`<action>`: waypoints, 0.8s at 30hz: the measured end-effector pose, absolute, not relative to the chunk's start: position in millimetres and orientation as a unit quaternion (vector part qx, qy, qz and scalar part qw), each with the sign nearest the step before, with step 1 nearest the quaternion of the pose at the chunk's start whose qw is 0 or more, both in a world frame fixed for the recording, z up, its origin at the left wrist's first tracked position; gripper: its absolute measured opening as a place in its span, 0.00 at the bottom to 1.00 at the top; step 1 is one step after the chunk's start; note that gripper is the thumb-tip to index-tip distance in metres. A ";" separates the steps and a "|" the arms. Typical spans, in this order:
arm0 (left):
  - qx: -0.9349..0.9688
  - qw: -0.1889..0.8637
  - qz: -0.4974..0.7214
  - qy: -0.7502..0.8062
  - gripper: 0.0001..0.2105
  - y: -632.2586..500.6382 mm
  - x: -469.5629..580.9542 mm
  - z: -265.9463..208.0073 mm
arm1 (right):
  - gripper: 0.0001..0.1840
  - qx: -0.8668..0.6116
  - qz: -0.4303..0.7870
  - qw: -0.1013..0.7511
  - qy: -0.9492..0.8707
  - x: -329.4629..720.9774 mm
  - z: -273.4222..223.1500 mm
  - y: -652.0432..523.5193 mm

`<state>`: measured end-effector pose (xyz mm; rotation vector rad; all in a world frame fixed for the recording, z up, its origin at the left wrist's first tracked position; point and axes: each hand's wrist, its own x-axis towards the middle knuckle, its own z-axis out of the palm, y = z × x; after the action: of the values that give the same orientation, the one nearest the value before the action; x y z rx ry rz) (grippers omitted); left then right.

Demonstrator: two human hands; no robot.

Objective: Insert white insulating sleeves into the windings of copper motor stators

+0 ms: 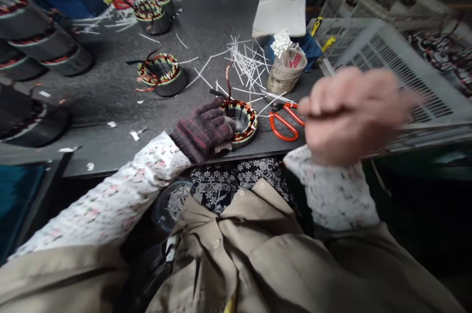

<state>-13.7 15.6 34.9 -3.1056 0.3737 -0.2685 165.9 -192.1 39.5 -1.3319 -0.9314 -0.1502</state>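
Knit-gloved left hand [204, 128] curled, gripping stator [241, 121] rim | bare right hand [350, 114] fisted, blurred, contents unclear

The scene was dim overall, with soft light falling from the far side onto the grey table [206, 23], which showed a faint sheen. The near right hand [350, 114] was smeared by motion blur (its fingers indistinct). Edges bowed from wide-angle distortion, and the left and right corners sank into murky shadow.
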 end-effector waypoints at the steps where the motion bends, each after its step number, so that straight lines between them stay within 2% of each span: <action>1: -0.986 -0.019 -0.110 0.124 0.12 18.5 -12.1 28.2 | 0.19 -0.594 -0.108 0.687 -0.404 185.9 37.4 -175.0; 3: -0.978 -0.028 -0.171 0.118 0.10 17.0 -12.0 18.2 | 0.11 -0.642 -0.178 0.648 -0.368 228.1 29.6 -143.7; 4: -0.974 -0.013 -0.200 0.104 0.09 11.9 -13.1 15.4 | 0.09 -0.689 -0.198 0.603 -0.350 248.6 24.4 -130.4; 7: -0.964 0.067 -0.251 0.057 0.08 -16.4 -15.8 13.6 | 0.08 -0.770 -0.186 0.508 -0.339 298.0 8.2 -101.5; 10: -0.950 0.107 -0.293 0.028 0.07 -41.5 -13.9 11.8 | 0.08 -0.779 -0.196 0.472 -0.364 325.1 -1.4 -86.3; 13: -0.947 0.033 -0.316 0.039 0.07 -46.7 -10.8 3.5 | 0.10 -0.766 -0.199 0.486 -0.371 333.4 -1.0 -85.0; 16: -0.948 -0.049 -0.314 0.027 0.10 -42.5 -9.8 -7.5 | 0.10 -0.725 -0.127 0.561 -0.379 317.0 6.4 -100.1; 19: -0.942 -0.079 -0.326 0.002 0.10 -41.9 -8.6 -14.2 | 0.11 -0.656 -0.088 0.624 -0.415 267.6 15.9 -131.1; 22: -0.936 -0.102 -0.338 -0.005 0.10 -44.1 -6.7 -15.4 | 0.06 -0.637 -0.106 0.609 -0.461 200.2 18.5 -171.1; 24: -0.936 -0.105 -0.336 -0.009 0.10 -45.2 -6.3 -14.8 | 0.07 -0.626 -0.144 0.564 -0.519 161.2 11.4 -197.2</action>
<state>-6.3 -45.2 -14.8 -3.1552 -0.0298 -1.1311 161.2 -197.2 11.4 -1.4721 -1.2224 -0.3383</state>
